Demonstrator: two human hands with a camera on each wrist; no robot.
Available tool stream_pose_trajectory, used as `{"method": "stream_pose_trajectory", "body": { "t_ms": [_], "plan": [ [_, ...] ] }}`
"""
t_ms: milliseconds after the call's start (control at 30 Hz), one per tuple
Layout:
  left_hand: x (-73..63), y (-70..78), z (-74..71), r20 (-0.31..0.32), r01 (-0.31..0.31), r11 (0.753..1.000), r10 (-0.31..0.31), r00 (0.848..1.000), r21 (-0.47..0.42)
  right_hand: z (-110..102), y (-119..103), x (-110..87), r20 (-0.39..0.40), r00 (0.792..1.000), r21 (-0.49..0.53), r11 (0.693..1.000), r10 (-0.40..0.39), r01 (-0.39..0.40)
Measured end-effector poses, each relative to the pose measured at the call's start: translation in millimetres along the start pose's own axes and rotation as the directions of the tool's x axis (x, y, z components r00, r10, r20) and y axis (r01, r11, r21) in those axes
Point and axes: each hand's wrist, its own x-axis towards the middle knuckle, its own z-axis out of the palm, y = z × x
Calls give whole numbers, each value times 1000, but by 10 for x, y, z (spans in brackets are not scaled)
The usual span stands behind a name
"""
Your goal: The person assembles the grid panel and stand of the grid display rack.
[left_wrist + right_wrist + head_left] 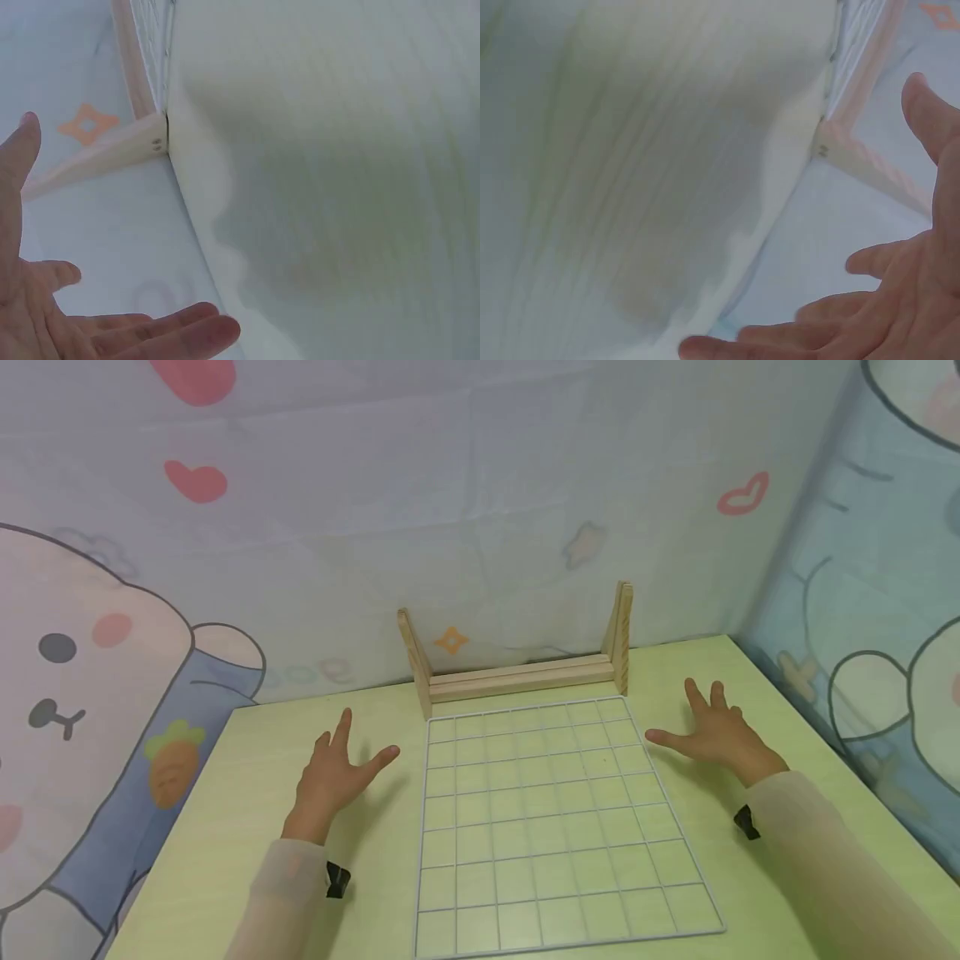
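Note:
A white wire grid panel [491, 793] lies flat on the pale yellow-green table between the two hands. Behind its far edge stands a wooden rack [521, 681] with two upright end pieces joined by a crossbar. My left hand [330, 781] is held over the table left of the grid, fingers spread and nothing in it. On the other side, my right hand [716, 735] hovers by the grid's upper right edge, its thumb pointing toward the wire, also holding nothing. Both wrist views show the bare palms and one end of the rack [139, 146], [836, 146].
A patterned cloth [510, 468] with hearts and cartoon animals hangs behind the table [217, 860] and along its sides. The table's back edge runs just behind the rack. A black strap piece shows at each sleeve cuff [288, 864].

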Motion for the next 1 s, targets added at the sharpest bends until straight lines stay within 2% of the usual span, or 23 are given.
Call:
{"method": "stream_pose_trajectory", "body": {
  "t_ms": [233, 467, 600, 767, 833, 1000],
  "plan": [
    [-61, 189, 54, 30, 43, 999, -42, 999, -23, -12, -224, -81, 16, 1000, -14, 1000, 2, -1],
    [-130, 412, 225, 45, 44, 996, -40, 998, -77, 69, -368, -96, 8, 1000, -29, 999, -27, 27],
    [-274, 531, 370, 100, 54, 991, -42, 994, -119, 215, -369, -181, 32, 999, -25, 999, -37, 37],
    [-446, 612, 535, 181, 79, 987, -53, 982, -141, 370, -388, -335, 107, 994, 67, 998, -26, 19],
    [-453, 644, 557, 188, 77, 986, -48, 981, -146, 375, -437, -347, 112, 993, 108, 994, -28, 16],
    [-399, 727, 551, 194, 61, 988, -32, 980, -144, 316, -586, -297, 95, 993, 114, 992, -68, 57]
  ]
}}
